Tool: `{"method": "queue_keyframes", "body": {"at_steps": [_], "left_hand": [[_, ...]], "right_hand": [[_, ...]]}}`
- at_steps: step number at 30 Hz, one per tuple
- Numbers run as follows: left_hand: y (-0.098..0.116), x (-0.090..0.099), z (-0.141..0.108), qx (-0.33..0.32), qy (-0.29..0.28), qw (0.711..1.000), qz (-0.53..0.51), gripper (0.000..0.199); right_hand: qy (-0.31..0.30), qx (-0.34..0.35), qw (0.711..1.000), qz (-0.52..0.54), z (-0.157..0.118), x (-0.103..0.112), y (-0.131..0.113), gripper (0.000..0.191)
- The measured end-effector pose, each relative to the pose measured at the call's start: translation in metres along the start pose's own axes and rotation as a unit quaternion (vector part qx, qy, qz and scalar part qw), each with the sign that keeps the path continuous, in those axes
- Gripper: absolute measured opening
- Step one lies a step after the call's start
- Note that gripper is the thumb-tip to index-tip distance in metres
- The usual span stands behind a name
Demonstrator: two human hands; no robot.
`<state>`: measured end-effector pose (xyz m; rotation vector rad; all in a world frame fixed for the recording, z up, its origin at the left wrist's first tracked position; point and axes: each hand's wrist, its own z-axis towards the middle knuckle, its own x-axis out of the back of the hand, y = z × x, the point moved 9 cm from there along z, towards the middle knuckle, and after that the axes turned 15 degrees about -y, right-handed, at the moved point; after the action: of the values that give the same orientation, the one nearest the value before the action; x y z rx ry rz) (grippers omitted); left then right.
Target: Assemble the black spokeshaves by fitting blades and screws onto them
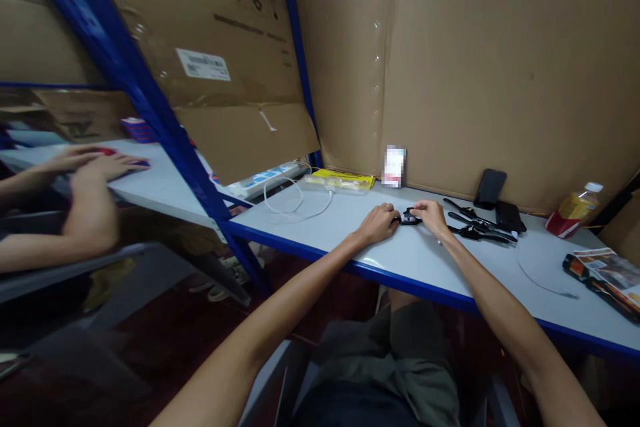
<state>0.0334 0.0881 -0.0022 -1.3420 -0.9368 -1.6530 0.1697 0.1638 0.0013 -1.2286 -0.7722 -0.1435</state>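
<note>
Both of my hands work close together over the table's front half. My left hand, with a ring on one finger, has its fingers curled onto the left end of a small black item that has a pale part in its middle. At its other end my right hand pinches it with thumb and fingers. The item's exact kind is too small to make out. Just right of my right hand lie several long, slim black tools, resembling pliers or clamps, side by side.
A phone with a lit screen leans on the cardboard wall. Behind the tools are a dark phone and a black case. A bottle and orange-black package stand right. Another person's hands rest on the left table.
</note>
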Motion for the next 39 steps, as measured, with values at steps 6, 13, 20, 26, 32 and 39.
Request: {"method": "queue_keyframes", "body": {"at_steps": [6,13,20,26,32,39], "left_hand": [[0.000,0.000,0.000,0.003,-0.001,1.000,-0.003,0.026],[0.001,0.001,-0.001,0.005,-0.005,1.000,0.002,0.028],[0.000,0.001,-0.001,0.006,-0.005,1.000,-0.006,0.028],[-0.003,-0.002,-0.001,0.003,-0.001,1.000,-0.007,0.028],[-0.002,-0.001,-0.002,0.002,-0.006,1.000,-0.004,0.028],[-0.005,-0.003,-0.002,-0.009,-0.004,1.000,-0.014,0.032]], "right_hand": [[-0.027,-0.005,0.995,-0.096,-0.001,-0.006,-0.003,0.011],[0.012,-0.004,0.976,-0.219,-0.010,0.023,-0.023,0.018],[-0.236,-0.075,0.928,-0.278,-0.039,0.039,-0.013,0.007],[-0.365,-0.124,0.900,-0.204,-0.059,0.021,0.002,0.010],[-0.372,-0.110,0.901,-0.193,-0.052,0.009,0.008,0.008],[-0.257,0.007,0.966,-0.021,-0.032,0.025,-0.014,0.009]]}}
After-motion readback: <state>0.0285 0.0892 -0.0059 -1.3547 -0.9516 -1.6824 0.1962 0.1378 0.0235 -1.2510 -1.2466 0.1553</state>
